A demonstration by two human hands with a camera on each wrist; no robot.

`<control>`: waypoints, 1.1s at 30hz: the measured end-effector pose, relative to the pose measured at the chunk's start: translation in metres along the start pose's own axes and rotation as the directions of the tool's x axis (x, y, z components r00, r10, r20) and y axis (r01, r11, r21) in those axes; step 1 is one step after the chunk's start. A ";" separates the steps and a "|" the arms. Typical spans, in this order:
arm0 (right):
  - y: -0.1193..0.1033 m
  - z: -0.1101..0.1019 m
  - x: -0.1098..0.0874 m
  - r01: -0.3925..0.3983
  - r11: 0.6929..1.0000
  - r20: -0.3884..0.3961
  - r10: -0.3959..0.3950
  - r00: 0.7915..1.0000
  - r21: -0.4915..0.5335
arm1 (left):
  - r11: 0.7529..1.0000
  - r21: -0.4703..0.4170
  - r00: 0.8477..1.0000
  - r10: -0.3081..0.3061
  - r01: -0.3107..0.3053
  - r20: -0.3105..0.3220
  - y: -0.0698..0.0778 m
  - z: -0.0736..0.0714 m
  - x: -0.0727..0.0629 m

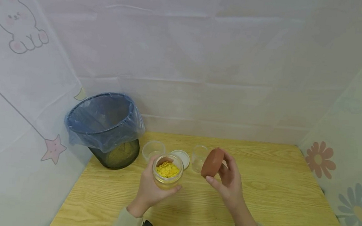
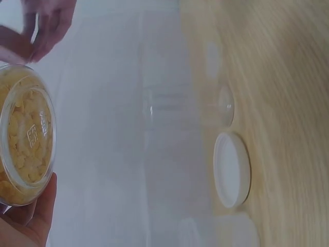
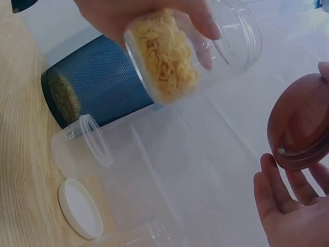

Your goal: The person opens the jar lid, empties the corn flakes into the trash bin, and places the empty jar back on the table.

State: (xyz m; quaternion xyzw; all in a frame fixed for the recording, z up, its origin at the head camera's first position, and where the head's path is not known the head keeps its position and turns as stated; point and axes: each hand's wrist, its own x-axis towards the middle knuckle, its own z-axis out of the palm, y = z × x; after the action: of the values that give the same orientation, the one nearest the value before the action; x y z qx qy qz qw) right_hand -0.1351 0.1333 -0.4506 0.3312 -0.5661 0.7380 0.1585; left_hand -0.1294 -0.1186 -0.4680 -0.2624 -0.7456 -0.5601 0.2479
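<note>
My left hand grips a clear jar round its side, the open mouth tilted up toward the head camera. Yellow flakes fill its lower part; through the base, in the left wrist view, they look like small flat pieces. To the right, my right hand holds a small reddish-brown bowl by its edges, thumb below and fingers above. The bowl is tipped on its side, apart from the jar. In the right wrist view its shiny hollow shows without contents.
Behind the jar, a white lid lies on the wooden table. Clear containers stand either side of the lid, one at left and one at right. A mesh bin with a blue liner stands at the back left, near the wall.
</note>
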 end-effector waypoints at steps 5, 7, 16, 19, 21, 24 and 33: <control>0.001 -0.003 -0.002 -0.027 1.000 -0.006 0.027 1.000 -0.012 | 1.000 0.018 1.000 0.016 -0.016 -0.013 -0.006 -0.015 0.004; 0.001 -0.005 -0.003 -0.042 0.999 -0.014 0.042 0.999 -0.024 | 0.999 0.029 1.000 0.018 -0.018 -0.021 -0.007 -0.021 0.005; 0.002 -0.011 -0.007 -0.087 0.995 -0.019 0.086 0.996 -0.053 | 0.992 0.099 0.987 0.093 -0.080 -0.131 0.033 -0.048 0.028; 0.001 -0.010 -0.007 -0.086 0.995 -0.018 0.085 0.996 -0.048 | 0.989 0.116 0.981 0.109 -0.091 -0.163 0.039 -0.057 0.033; 0.001 -0.011 -0.007 -0.078 0.996 -0.019 0.077 0.997 -0.033 | 0.988 0.118 0.977 0.115 -0.095 -0.180 0.041 -0.064 0.035; 0.003 -0.012 -0.008 -0.081 0.997 -0.024 0.081 0.996 -0.019 | 0.987 0.130 0.971 0.121 -0.096 -0.206 0.043 -0.076 0.037; 0.005 -0.013 -0.010 -0.112 0.993 -0.045 0.110 0.993 -0.037 | 0.976 0.207 0.956 0.116 -0.060 -0.269 0.053 -0.106 0.045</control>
State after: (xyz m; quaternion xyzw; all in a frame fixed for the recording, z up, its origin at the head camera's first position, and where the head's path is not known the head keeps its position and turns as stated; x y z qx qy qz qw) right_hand -0.1345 0.1452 -0.4627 0.2800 -0.5946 0.7413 0.1360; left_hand -0.1194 -0.2030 -0.3740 -0.1879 -0.7423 -0.5035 0.4004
